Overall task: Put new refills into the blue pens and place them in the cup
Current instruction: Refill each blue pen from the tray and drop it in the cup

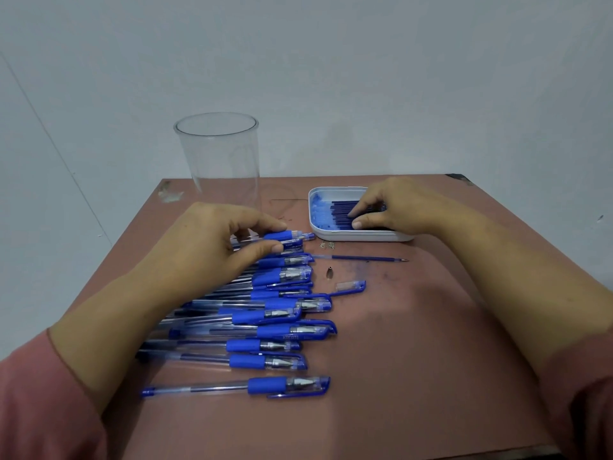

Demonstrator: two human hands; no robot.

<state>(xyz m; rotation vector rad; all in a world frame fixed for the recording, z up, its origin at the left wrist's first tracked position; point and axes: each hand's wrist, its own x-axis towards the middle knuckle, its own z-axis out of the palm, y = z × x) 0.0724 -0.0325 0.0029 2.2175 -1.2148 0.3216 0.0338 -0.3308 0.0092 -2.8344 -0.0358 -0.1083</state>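
The left hand point(212, 240) pinches the farthest blue-gripped clear plastic pen point(287, 235) of the row at its rubbery grip, between thumb and forefinger. The pen's long axis runs left to right, with its tip toward the right hand point(401, 210). That hand curls into the shallow white plastic tray point(313, 224), and its thumb and forefinger pinch the thin dark blue refills point(341, 210), which lie parallel to the pen. The tall clear smooth-walled cup point(217, 154) stands empty just beyond the left hand, the nearer one. A loose refill point(365, 259) lies on the matt reddish-brown table point(414, 360), between the hands.
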